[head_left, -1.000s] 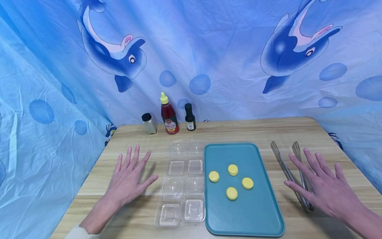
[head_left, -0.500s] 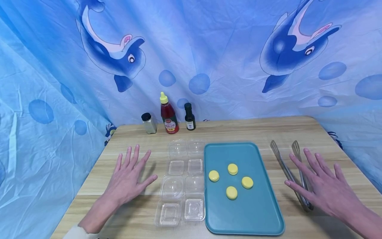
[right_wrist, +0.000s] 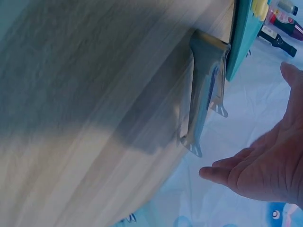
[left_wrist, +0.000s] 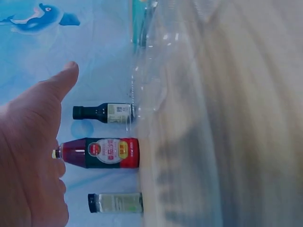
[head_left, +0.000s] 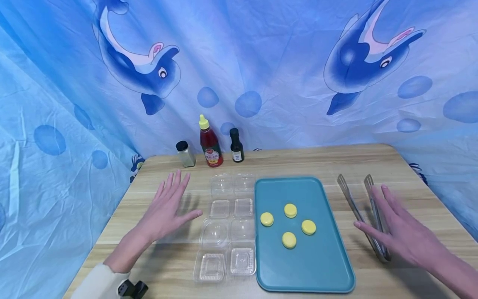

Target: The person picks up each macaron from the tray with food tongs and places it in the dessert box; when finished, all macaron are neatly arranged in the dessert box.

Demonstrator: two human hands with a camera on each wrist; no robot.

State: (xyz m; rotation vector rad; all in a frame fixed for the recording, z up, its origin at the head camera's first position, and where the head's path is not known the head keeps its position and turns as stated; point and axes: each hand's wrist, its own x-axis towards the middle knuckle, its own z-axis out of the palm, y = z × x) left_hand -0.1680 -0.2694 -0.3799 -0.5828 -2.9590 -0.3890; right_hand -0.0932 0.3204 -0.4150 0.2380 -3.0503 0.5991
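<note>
My left hand (head_left: 163,216) hovers above the left part of the table with straight fingers and the thumb out to the side, holding nothing. To its right lie clear plastic containers (head_left: 212,265) with their lids open. A teal tray (head_left: 310,270) beside them bears several yellow macaron-like rounds (head_left: 289,240). My right hand (head_left: 407,234) is raised over the right side, slightly blurred, its fingers extended and nothing held. Metal tongs (head_left: 351,199) lie partly beneath it; in the right wrist view the tongs (right_wrist: 203,90) sit apart from the hand.
Along the back edge stand a jar with a black lid (head_left: 186,154), a red sauce bottle (head_left: 211,145) with a yellow cap, and a small dark bottle (head_left: 237,145). Behind the wooden table (head_left: 298,160) hangs a blue dolphin-print curtain (head_left: 239,62).
My left hand has risen and turned, its fingers drawing closer together and more sleeve showing. My right hand has also turned, with its fingers less spread. The objects lie as before.
</note>
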